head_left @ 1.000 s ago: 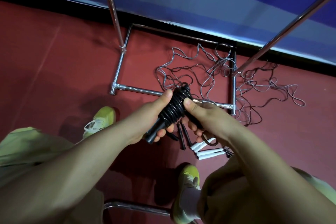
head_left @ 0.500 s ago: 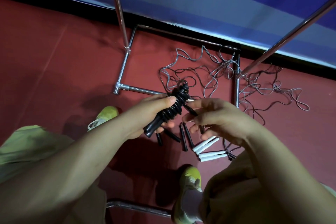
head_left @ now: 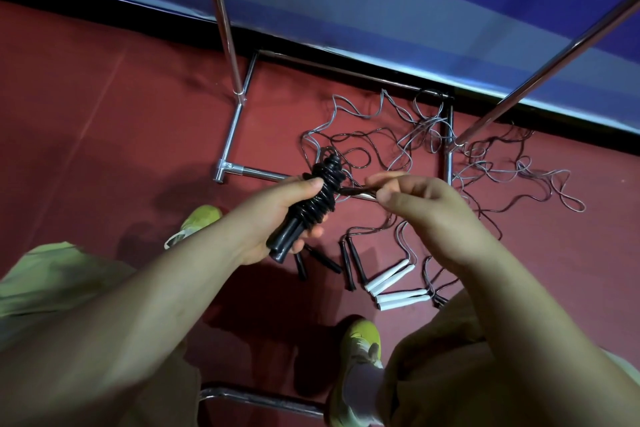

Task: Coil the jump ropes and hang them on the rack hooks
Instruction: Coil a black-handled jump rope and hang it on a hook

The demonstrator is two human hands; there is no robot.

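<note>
My left hand (head_left: 277, 215) grips a black jump rope bundle (head_left: 320, 199), its cord wound in tight coils around the paired black handles, thumb pressed on the coils. My right hand (head_left: 422, 208) pinches the loose end of that black cord (head_left: 356, 190) just right of the bundle and holds it taut. Several other jump ropes (head_left: 433, 149) lie tangled on the red floor beyond my hands. Their black handles (head_left: 349, 263) and white handles (head_left: 391, 279) lie below my hands. The chrome rack (head_left: 235, 128) stands behind them; no hooks are in view.
The rack's two uprights (head_left: 221, 10) rise out of view at the top, and its base bars (head_left: 449, 163) cross the rope tangle. A blue wall panel (head_left: 381, 3) runs behind. My green shoes (head_left: 360, 340) and knees frame the floor; another metal bar (head_left: 256, 399) lies near my feet.
My right hand has let go of the bundle, moved right and pulled the cord's free end out sideways. My left hand keeps its grip on the bundle.
</note>
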